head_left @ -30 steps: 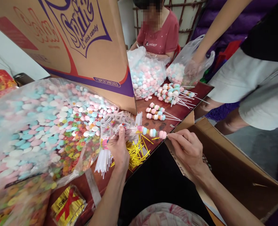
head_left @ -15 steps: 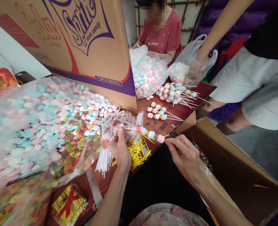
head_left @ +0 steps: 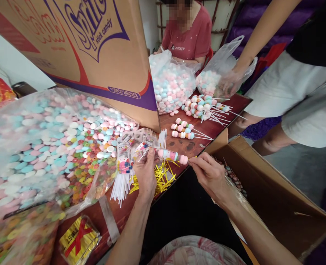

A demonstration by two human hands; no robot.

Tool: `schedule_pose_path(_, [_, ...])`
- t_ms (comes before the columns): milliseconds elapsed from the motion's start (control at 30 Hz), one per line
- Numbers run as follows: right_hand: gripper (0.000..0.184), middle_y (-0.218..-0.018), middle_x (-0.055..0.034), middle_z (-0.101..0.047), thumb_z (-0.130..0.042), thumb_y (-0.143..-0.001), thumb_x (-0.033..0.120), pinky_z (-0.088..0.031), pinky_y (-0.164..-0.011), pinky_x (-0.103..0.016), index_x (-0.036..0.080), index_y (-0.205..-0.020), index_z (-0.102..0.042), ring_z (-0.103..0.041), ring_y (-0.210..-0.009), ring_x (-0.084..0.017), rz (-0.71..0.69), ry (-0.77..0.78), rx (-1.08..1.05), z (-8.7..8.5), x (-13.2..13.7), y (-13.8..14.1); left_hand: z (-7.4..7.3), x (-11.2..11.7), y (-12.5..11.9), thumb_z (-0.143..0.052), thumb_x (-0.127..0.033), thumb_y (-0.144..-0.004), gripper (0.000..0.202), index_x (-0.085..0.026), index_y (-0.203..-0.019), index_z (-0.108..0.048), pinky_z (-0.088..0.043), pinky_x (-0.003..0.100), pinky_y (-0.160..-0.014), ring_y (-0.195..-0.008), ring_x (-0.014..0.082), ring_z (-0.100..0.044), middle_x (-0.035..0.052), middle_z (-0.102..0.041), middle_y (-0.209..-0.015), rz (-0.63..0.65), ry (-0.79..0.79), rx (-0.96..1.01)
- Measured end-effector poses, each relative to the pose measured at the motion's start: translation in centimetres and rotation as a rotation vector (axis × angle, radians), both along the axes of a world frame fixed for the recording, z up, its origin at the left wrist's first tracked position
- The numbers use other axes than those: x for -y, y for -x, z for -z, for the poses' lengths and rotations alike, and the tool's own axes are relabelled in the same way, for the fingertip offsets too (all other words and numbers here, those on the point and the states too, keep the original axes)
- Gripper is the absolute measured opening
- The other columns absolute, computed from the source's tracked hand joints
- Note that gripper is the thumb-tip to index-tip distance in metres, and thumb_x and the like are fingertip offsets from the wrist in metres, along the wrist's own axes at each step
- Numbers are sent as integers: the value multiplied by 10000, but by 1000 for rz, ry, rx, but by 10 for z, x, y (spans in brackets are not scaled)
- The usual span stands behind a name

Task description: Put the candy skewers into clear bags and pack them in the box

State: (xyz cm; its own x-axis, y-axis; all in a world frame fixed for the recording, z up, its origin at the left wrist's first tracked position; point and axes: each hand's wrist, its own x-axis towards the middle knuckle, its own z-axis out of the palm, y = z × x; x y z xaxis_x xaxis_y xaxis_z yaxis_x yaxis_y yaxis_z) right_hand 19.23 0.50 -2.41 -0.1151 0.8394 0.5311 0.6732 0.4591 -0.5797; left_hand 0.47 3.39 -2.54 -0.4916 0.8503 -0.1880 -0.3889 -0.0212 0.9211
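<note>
My right hand (head_left: 211,176) pinches the stick end of a marshmallow skewer (head_left: 183,159) strung with pink, blue and white pieces. The skewer's far part lies inside a clear printed wrapper (head_left: 163,153); its pink end near my fingers is outside. With thumb and fingers, my left hand (head_left: 144,176) grips that wrapper. Beneath and beside it are more printed wrappers (head_left: 124,163), white sticks (head_left: 120,188) and a heap of gold twist ties (head_left: 165,176). Several finished skewers (head_left: 182,129) lie beyond on the table.
A big bag of marshmallows (head_left: 36,147) and gummy rings fills the left. A tall carton (head_left: 104,73) stands behind. An open cardboard box (head_left: 278,191) is at the right. Across the table, a seated person and another person's hand (head_left: 231,79) are near candy bags (head_left: 174,84).
My right hand has moved left, and the skewer has slid deeper into the wrapper. The left hand has shifted slightly right. The view has turned a little.
</note>
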Motion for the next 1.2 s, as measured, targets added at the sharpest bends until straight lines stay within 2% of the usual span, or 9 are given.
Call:
schedule_pose_path(200, [199,-661,1,-538,-532,-955,160,-321,-558,-249,211,-858,-699,-465,-558,-92,117,-172,244,-3,8,11,0,-1,-6,-774,-470,-714,345,-142,-738,-669,-532,250,-643,-662,128,-669,28,-707,-748,-96,-44,51])
schedule_pose_path(367, [235,-683,-4,-568,-504,-974,168,-314,-554,-243,208,-858,-704,-478,-558,-83,176,-120,235,1,13,26,2,0,-14,-794,-441,-704,335,-149,-786,-652,-544,255,-687,-709,124,-669,6,-684,-760,-177,-120,145])
schedule_pose_path(633, [264,-656,0,-546,-496,-976,179,-287,-547,-253,208,-850,-726,-434,-536,-92,164,-114,267,6,9,30,-5,4,-18,-801,-400,-724,336,-165,-859,-603,-505,228,-700,-755,121,-677,30,-703,-843,91,-55,235])
schedule_pose_path(733, [269,-700,-12,-568,-479,-973,191,-318,-564,-240,211,-878,-729,-467,-578,-101,86,27,101,6,11,34,-5,5,-24,-769,-430,-758,334,-176,-904,-608,-510,236,-738,-803,126,-687,44,-718,-904,124,-77,284])
schedule_pose_path(867, [209,-791,-32,-624,-533,-926,247,-409,-663,-247,192,-858,-722,-554,-724,-141,-52,364,-397,3,15,40,-1,4,-30,-758,-430,-774,323,-202,-933,-593,-506,302,-899,-989,168,-692,45,-722,-1000,90,-133,354])
schedule_pose_path(967, [170,-687,4,-580,-591,-869,281,-379,-574,-243,176,-804,-707,-484,-598,-119,-113,648,-704,2,16,42,3,3,-31,-755,-421,-781,303,-219,-933,-588,-489,312,-943,-1077,181,-672,32,-715,-1051,93,-158,367])
schedule_pose_path(1033, [170,-621,29,-527,-609,-850,303,-315,-502,-235,170,-789,-695,-392,-512,-97,-140,764,-784,3,16,43,4,2,-32,-761,-400,-781,291,-219,-938,-597,-491,292,-930,-1093,182,-666,31,-712,-1064,125,-158,350])
schedule_pose_path(1100, [174,-642,19,-546,-607,-852,303,-335,-522,-238,170,-780,-695,-422,-539,-105,-126,710,-740,5,14,44,4,3,-32,-764,-374,-781,279,-211,-946,-610,-502,273,-888,-1072,183,-673,39,-715,-1042,168,-142,323])
schedule_pose_path(1200, [207,-750,-19,-593,-547,-909,265,-398,-637,-250,183,-837,-723,-522,-676,-137,-13,422,-458,9,10,45,3,6,-33,-761,-347,-785,245,-193,-922,-628,-516,261,-814,-972,170,-691,36,-714,-954,231,-122,295])
